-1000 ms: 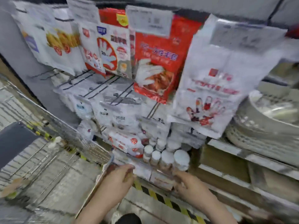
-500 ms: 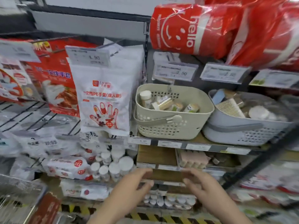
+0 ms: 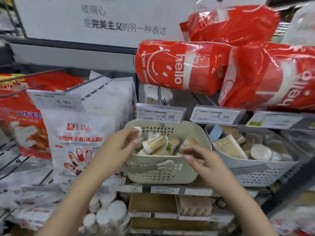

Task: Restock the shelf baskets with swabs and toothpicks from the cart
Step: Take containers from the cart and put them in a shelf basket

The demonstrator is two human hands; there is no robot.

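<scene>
A beige plastic basket [image 3: 162,174] sits on the shelf and holds several small toothpick and swab jars [image 3: 154,143]. To its right stands a grey basket [image 3: 259,172] with toothpick packs and round tubs. My left hand [image 3: 117,147] reaches over the beige basket's left rim, fingers loosely bent and holding nothing. Over the basket's front right rim hovers my right hand [image 3: 202,160], its fingers relaxed and also holding nothing.
Red "hello" tissue packs [image 3: 179,65] lie on the shelf above. White glove packets [image 3: 80,137] hang at the left. Price tags [image 3: 160,113] hang above the baskets. White-capped jars [image 3: 109,213] stand low on the left.
The view has swung up and right from the low shelves. Both hands rose from the lower shelf to the beige basket.
</scene>
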